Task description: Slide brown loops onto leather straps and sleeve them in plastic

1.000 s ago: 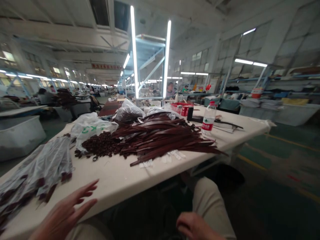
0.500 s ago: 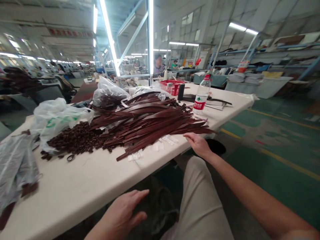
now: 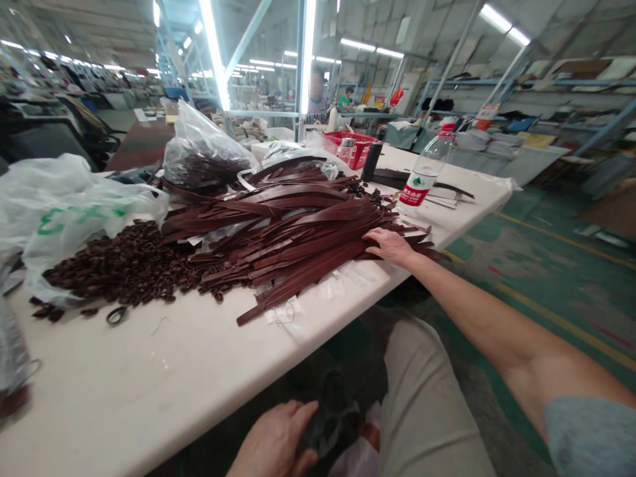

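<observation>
A heap of dark brown leather strips (image 3: 308,228) lies across the white table. My right hand (image 3: 390,246) reaches over the table's edge and rests on the right-hand part of the heap. Its fingers are stretched out and slightly bent against the strips, not wrapped round any. Low in front of the table, near my knee, my left hand (image 3: 278,437) hangs with thumb and fingers apart and nothing in it. Left of the strips is a pile of small dark brown loops (image 3: 134,262). A black ring-like piece (image 3: 116,316) lies in front of that pile.
White plastic bags (image 3: 74,199) stand at the table's left and a clear bag (image 3: 203,149) behind the strips. A water bottle (image 3: 424,169), a black cylinder (image 3: 371,162) and a red basket (image 3: 358,147) stand behind my right hand. The table edge (image 3: 318,331) runs diagonally before me.
My right hand has gone from the table edge forward onto the strips. My left hand has shifted right and lower in view. The camera has moved closer to the table.
</observation>
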Demonstrator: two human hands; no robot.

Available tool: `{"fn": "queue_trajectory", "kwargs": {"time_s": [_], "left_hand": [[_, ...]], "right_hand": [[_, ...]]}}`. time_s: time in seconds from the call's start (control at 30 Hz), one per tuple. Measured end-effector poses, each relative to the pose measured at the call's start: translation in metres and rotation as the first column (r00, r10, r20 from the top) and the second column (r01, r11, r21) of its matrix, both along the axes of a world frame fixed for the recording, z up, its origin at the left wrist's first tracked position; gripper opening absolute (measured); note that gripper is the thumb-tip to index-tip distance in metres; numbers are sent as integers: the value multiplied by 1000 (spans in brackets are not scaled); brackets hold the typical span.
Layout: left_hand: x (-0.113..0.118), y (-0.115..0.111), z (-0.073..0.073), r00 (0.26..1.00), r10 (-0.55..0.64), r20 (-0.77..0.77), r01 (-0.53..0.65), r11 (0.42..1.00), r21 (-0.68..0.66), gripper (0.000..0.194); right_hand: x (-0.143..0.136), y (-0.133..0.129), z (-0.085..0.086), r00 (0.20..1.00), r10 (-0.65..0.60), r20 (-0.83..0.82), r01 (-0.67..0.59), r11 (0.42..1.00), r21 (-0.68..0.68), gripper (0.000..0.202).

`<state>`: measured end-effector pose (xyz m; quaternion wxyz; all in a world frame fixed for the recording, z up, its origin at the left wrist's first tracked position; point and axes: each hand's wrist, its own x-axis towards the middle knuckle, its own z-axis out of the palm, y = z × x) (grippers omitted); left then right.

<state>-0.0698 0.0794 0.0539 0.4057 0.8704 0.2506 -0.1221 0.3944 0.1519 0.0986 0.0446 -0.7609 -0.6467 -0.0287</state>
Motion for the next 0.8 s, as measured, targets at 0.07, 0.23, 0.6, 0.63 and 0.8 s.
{"fn": "queue_trajectory", "kwargs": {"time_s": [0.07,0.23,0.6,0.63,0.8], "left_hand": [[4,0,-7,1000,-23,-9,22,999,-41,66],[13,-11,-28,999,-46,0,46,996,-75,65],[44,-22,-4,808,535,246,-307,739,-600,66],[49,-22,0,758,606,241,-303,654,-693,71],[66,-16,15,495,843,212,-155,326,-932,59]], "right_hand": [[2,2,5,1000,-7,13,8,1000,-22,30],[9,21,20,998,59,27,-55,992,-117,29],[-55,-75,51,975,162,-151,-165,986,-5,18],[-69,-99,48,959,188,-210,-193,981,-5,22],[-125,-211,8,707,98,-700,-150,989,-13,34]]}}
